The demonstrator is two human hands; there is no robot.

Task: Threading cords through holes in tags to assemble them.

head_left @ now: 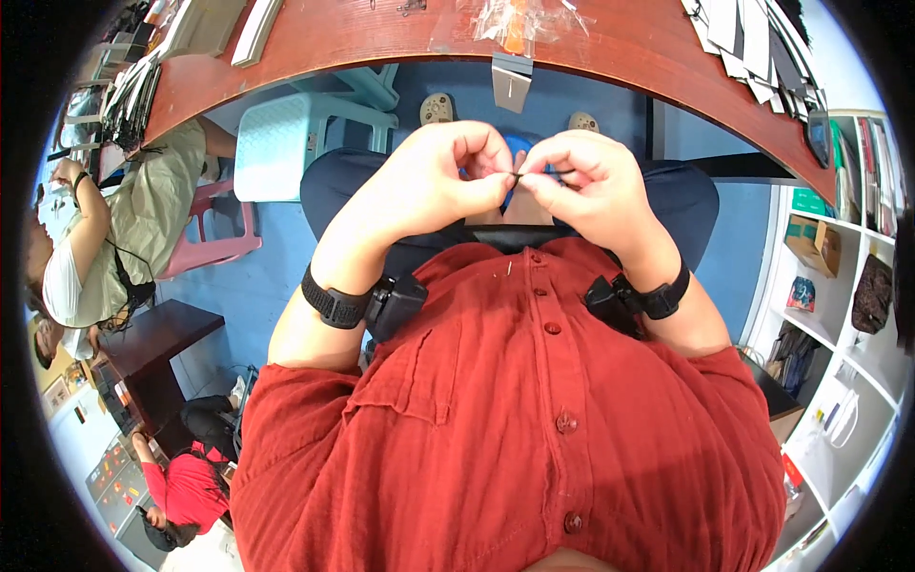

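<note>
My left hand (448, 181) and my right hand (596, 191) meet above my lap, fingertips almost touching. Between them runs a thin black cord (567, 173), pinched by thumb and forefinger on both sides. A small dark knot or crossing shows where the fingertips meet; its detail is too small to tell. Under the hands, something blue and a pale flat piece (526, 208) lie between my knees, partly hidden by my fingers.
A reddish-brown table (381, 38) curves ahead, with a grey block (512, 84) and clear tape at its edge. White and black strips (753, 43) lie at the right. A pale blue stool (276, 143) stands left, near a seated person (124, 238). Shelves (820, 315) line the right.
</note>
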